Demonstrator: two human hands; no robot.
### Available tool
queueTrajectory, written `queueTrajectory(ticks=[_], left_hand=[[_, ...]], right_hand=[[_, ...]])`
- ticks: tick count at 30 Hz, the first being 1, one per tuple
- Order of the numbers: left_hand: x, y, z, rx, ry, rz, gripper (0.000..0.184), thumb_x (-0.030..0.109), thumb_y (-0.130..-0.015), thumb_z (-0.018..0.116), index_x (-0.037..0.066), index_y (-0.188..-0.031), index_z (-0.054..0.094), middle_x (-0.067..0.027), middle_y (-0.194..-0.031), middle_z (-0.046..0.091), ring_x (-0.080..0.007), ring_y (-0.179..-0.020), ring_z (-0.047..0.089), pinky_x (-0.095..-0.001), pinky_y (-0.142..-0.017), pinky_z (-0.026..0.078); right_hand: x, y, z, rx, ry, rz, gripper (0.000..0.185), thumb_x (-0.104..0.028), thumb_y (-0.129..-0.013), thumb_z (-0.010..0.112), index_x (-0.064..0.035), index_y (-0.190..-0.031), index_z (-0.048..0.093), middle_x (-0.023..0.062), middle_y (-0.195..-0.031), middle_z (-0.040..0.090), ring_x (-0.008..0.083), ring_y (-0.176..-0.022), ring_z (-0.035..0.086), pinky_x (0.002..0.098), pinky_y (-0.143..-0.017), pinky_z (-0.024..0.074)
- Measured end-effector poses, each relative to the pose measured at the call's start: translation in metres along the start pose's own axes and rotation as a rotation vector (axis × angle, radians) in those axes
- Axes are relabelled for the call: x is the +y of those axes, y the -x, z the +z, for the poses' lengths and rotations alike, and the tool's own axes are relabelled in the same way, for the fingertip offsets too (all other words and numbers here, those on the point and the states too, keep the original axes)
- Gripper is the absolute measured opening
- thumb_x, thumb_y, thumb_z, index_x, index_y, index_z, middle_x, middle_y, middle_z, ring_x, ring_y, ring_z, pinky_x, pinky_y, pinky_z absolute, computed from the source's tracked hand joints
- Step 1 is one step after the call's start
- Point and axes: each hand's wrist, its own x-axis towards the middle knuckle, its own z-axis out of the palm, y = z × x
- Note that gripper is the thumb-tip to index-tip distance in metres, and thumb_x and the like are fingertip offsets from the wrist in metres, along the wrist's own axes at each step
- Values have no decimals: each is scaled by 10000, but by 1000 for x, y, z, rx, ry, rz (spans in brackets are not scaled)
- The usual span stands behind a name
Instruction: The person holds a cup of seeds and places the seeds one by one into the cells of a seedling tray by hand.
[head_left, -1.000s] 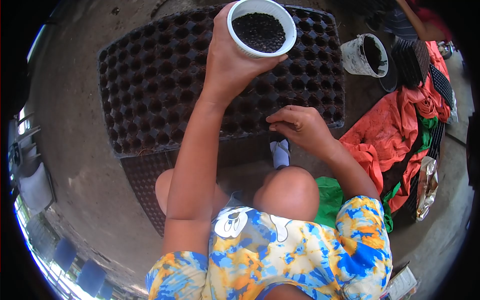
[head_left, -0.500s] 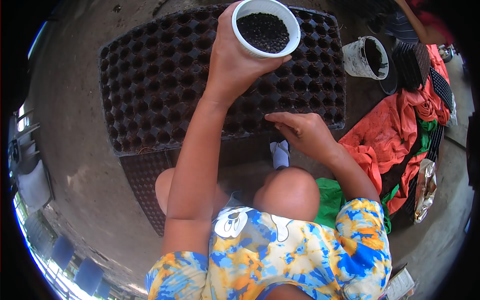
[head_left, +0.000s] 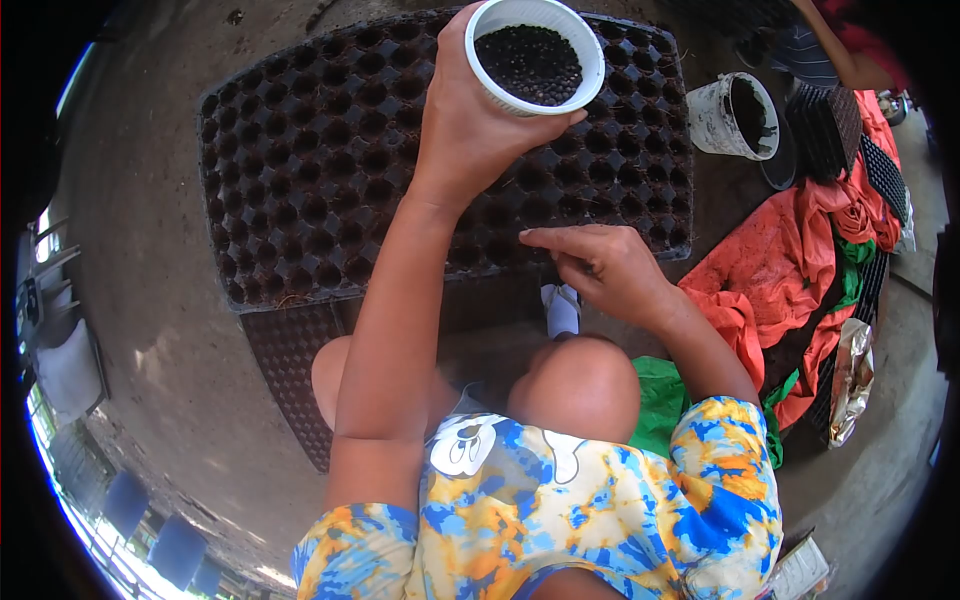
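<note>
My left hand [head_left: 468, 125] is wrapped around a white plastic cup [head_left: 591, 72], held tilted over the far side of a black seedling tray [head_left: 345, 160]. Small round dark seeds [head_left: 530, 66] fill part of the cup. Rows of round cells, with dark soil in them, cover the tray. Above its near edge, right of centre, hovers my right hand [head_left: 612, 268], index finger stretched to the left and thumb close beneath, the other fingers curled. Anything between those fingertips is too small to make out.
Another tray [head_left: 285, 350] lies below the first, by my knees. To the right are a soil-smeared white bucket [head_left: 720, 120], stacked black trays [head_left: 825, 125], red sheeting [head_left: 750, 260] and green plastic [head_left: 658, 400]. Another person's arm [head_left: 835, 45] shows at top right.
My right hand has shifted slightly left over the tray's near rows. The left hand and cup have hardly moved.
</note>
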Motion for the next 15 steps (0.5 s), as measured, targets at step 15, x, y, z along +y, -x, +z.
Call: queueTrajectory(ticks=[15], left_hand=[[12,-2,-2,-2,-21,-43,939,145,-594,913,19,-1358,382,-151,-1278,526,-257,-1196,531,-382,-1027,418]], right_hand=[[4,-13,-6,19,-145,95,194,-24,-801,691,-54,-993,686,115,-909,705,286,-832,689,359,-722,542]])
